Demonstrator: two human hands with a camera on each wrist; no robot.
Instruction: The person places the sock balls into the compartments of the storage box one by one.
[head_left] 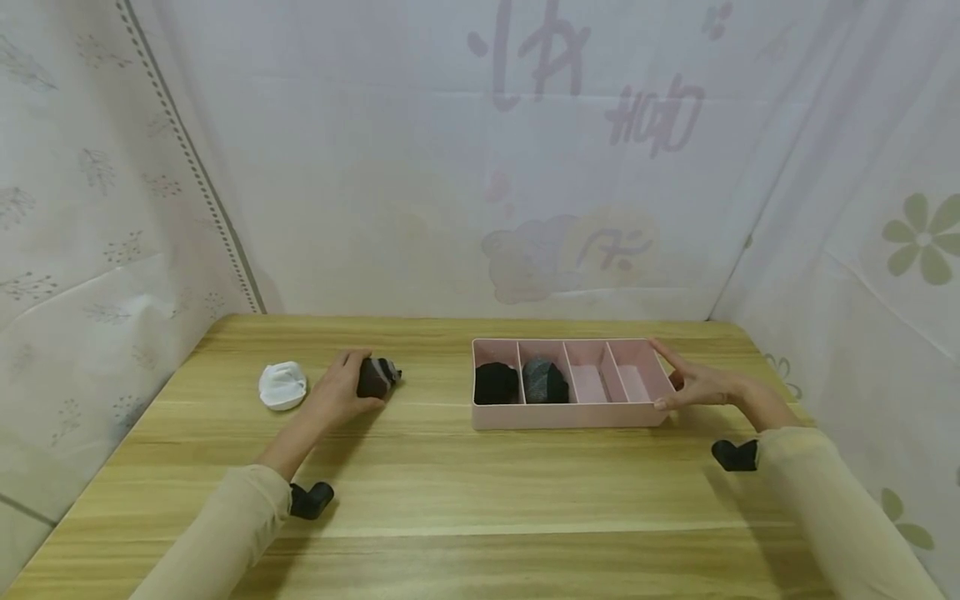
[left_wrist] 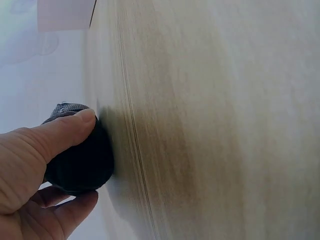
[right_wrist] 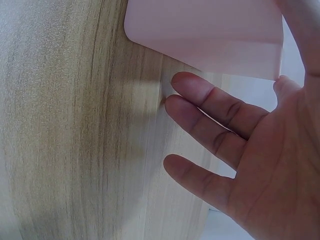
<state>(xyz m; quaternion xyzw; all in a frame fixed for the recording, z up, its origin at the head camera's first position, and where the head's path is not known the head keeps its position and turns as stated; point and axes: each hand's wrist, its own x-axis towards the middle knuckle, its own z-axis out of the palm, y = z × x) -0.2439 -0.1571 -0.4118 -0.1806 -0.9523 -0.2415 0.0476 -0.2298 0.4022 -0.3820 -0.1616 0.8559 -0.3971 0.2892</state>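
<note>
In the head view my left hand (head_left: 341,396) grips a rolled-up dark sock (head_left: 377,377) with pale stripes at the table's left-centre. Thumb and fingers press its sides in the left wrist view, where the sock (left_wrist: 82,160) looks nearly black. A white rolled-up sock (head_left: 282,386) lies left of that hand. My right hand (head_left: 701,386) touches the right end of a pink divided box (head_left: 570,416) with thumb and index finger spread across it. The other fingers stay extended beside the box wall in the right wrist view.
The box's leftmost compartment holds a black rolled sock (head_left: 497,383); a grey-and-black rolled sock (head_left: 545,381) sits in the one beside it. Two compartments to the right hold nothing. Printed curtains (head_left: 375,167) hang behind and beside the wooden table (head_left: 420,500).
</note>
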